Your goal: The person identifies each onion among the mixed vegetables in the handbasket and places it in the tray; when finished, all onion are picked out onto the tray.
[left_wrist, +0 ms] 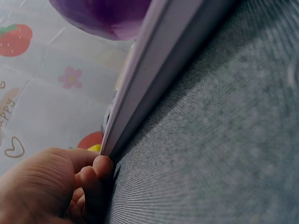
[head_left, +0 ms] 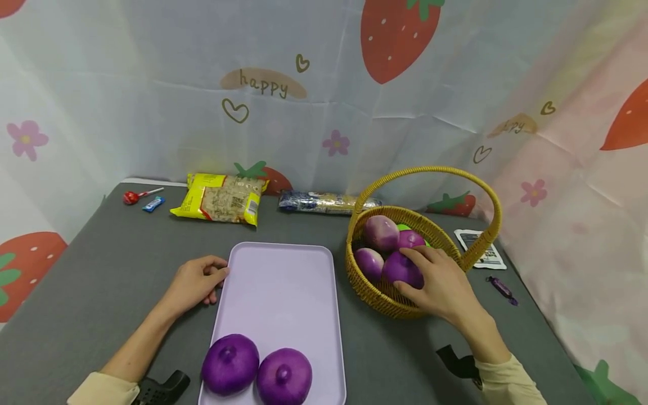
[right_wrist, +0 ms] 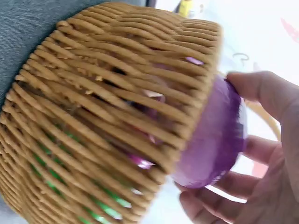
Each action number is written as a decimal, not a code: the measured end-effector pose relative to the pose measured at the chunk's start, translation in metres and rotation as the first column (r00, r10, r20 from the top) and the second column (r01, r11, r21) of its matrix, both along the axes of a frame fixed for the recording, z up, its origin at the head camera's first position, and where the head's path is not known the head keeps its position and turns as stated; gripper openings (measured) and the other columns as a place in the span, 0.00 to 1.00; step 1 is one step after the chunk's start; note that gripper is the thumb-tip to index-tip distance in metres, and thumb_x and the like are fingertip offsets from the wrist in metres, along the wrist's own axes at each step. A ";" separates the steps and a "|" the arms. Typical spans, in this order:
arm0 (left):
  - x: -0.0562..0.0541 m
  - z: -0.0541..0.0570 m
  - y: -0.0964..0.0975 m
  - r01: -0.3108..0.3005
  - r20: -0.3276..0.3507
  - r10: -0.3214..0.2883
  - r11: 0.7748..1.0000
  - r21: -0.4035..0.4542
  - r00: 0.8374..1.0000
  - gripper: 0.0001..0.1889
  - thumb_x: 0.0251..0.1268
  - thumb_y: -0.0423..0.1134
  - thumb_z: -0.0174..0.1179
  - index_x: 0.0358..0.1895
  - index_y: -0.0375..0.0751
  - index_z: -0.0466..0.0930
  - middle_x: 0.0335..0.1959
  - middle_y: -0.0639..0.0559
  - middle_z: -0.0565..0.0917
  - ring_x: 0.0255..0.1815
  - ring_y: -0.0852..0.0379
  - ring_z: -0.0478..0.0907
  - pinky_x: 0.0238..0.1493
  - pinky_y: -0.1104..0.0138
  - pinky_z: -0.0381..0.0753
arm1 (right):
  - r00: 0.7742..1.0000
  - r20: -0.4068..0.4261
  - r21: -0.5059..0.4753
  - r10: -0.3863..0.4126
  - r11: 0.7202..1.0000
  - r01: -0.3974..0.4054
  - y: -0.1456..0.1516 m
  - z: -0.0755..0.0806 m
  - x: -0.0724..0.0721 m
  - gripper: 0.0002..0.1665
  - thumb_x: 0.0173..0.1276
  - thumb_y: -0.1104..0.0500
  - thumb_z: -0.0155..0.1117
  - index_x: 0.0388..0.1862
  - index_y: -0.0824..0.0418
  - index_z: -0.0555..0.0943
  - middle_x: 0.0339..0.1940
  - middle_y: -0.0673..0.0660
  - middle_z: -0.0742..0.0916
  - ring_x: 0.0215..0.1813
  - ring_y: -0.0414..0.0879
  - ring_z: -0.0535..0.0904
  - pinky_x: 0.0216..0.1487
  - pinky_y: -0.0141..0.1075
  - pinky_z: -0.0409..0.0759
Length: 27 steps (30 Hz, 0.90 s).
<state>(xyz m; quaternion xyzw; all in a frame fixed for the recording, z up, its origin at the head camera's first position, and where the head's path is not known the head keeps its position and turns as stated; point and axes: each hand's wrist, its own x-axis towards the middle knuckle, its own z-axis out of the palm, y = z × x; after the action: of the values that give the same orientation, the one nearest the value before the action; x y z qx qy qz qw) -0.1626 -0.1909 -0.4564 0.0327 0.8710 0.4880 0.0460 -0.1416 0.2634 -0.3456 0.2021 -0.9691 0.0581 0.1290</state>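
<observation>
My right hand (head_left: 444,284) reaches into the wicker basket (head_left: 372,301) and grips a purple onion (head_left: 401,270), thumb on one side and fingers on the other. In the right wrist view that onion (right_wrist: 210,135) shows at the basket's rim, with the hand (right_wrist: 266,158) curled round it. My left hand (head_left: 194,284) pinches the left edge of the lilac tray (head_left: 280,292); in the left wrist view its fingertips are right at the tray's rim. Two purple onions, one darker (head_left: 230,364) and one lighter (head_left: 284,377), sit side by side at the tray's near end.
More purple-and-white onions (head_left: 381,233) and something green fill the basket, under its tall arched handle (head_left: 430,170). Behind lie a yellow snack bag (head_left: 223,198), a long foil pack (head_left: 324,202), a lollipop (head_left: 131,197) and a blue candy (head_left: 153,204). A white packet (head_left: 486,253) and purple candy (head_left: 502,288) lie right.
</observation>
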 end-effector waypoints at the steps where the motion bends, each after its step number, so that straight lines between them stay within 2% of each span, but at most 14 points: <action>1: 0.000 0.000 0.000 0.000 -0.001 0.000 1.000 0.001 1.000 0.17 0.71 0.42 0.57 0.54 0.34 0.78 0.26 0.48 0.81 0.14 0.60 0.76 0.17 0.66 0.78 | 0.999 -0.031 -0.022 0.010 1.000 -0.011 -0.001 0.002 0.001 0.37 0.55 0.44 0.73 0.62 0.57 0.77 0.57 0.64 0.81 0.56 0.61 0.78 0.50 0.57 0.81; 5: -0.001 0.000 0.000 -0.003 -0.009 0.003 1.000 -0.002 1.000 0.17 0.71 0.42 0.57 0.53 0.33 0.78 0.25 0.48 0.81 0.14 0.60 0.76 0.17 0.66 0.78 | 0.981 -0.160 -0.127 0.107 0.984 -0.128 -0.010 0.008 0.007 0.38 0.53 0.48 0.76 0.62 0.61 0.77 0.59 0.66 0.79 0.58 0.60 0.76 0.47 0.53 0.84; 9: -0.001 0.001 0.000 -0.004 -0.017 0.004 1.000 -0.004 1.000 0.17 0.71 0.42 0.57 0.53 0.33 0.78 0.25 0.48 0.81 0.13 0.60 0.76 0.17 0.66 0.78 | 0.947 -0.235 -0.182 0.221 0.947 -0.266 -0.027 0.010 0.015 0.36 0.59 0.42 0.71 0.61 0.60 0.77 0.59 0.64 0.78 0.58 0.59 0.77 0.49 0.52 0.85; 12: -0.001 0.001 -0.001 -0.003 -0.018 0.003 1.000 -0.003 1.000 0.17 0.71 0.42 0.57 0.53 0.34 0.78 0.25 0.48 0.81 0.13 0.60 0.76 0.17 0.66 0.78 | 0.932 -0.232 -0.170 0.279 0.932 -0.321 -0.041 0.008 0.023 0.36 0.62 0.37 0.66 0.62 0.57 0.77 0.60 0.61 0.79 0.59 0.55 0.77 0.53 0.52 0.83; 15: -0.001 0.000 -0.001 -0.001 -0.014 0.001 1.000 -0.002 1.000 0.17 0.71 0.42 0.57 0.53 0.34 0.78 0.25 0.48 0.81 0.13 0.60 0.76 0.17 0.66 0.78 | 0.916 -0.212 -0.134 0.341 0.918 -0.373 -0.055 0.003 0.031 0.36 0.59 0.40 0.70 0.63 0.55 0.77 0.61 0.58 0.80 0.60 0.51 0.76 0.56 0.49 0.82; 18: -0.001 -0.001 -0.001 0.000 -0.008 0.000 1.000 0.000 1.000 0.16 0.71 0.42 0.57 0.53 0.34 0.78 0.25 0.49 0.81 0.14 0.60 0.76 0.17 0.66 0.78 | 0.896 -0.204 -0.089 0.395 0.904 -0.418 -0.067 -0.005 0.037 0.36 0.60 0.39 0.69 0.64 0.54 0.76 0.62 0.56 0.80 0.60 0.50 0.77 0.58 0.47 0.80; 23: -0.001 -0.002 0.000 0.002 -0.005 -0.002 1.000 -0.007 1.000 0.16 0.71 0.42 0.56 0.53 0.34 0.78 0.25 0.49 0.81 0.14 0.59 0.76 0.17 0.65 0.78 | 0.867 -0.197 -0.046 0.458 0.879 -0.475 -0.080 -0.018 0.042 0.36 0.61 0.39 0.68 0.64 0.54 0.76 0.62 0.55 0.80 0.60 0.48 0.77 0.59 0.44 0.79; 27: -0.001 -0.004 0.000 0.002 0.000 -0.002 1.000 -0.023 1.000 0.15 0.71 0.41 0.56 0.53 0.35 0.78 0.25 0.49 0.81 0.14 0.59 0.76 0.18 0.65 0.78 | 0.856 -0.188 -0.026 0.481 0.869 -0.494 -0.086 -0.029 0.043 0.36 0.59 0.41 0.70 0.63 0.55 0.76 0.61 0.56 0.81 0.59 0.48 0.77 0.61 0.42 0.78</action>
<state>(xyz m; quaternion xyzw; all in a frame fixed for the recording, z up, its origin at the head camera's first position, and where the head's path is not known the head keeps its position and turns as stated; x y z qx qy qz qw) -0.1641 -0.1905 -0.4605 0.0332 0.8766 0.4778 0.0469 -0.0987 0.1778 -0.3747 0.4405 -0.8683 0.1063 0.2020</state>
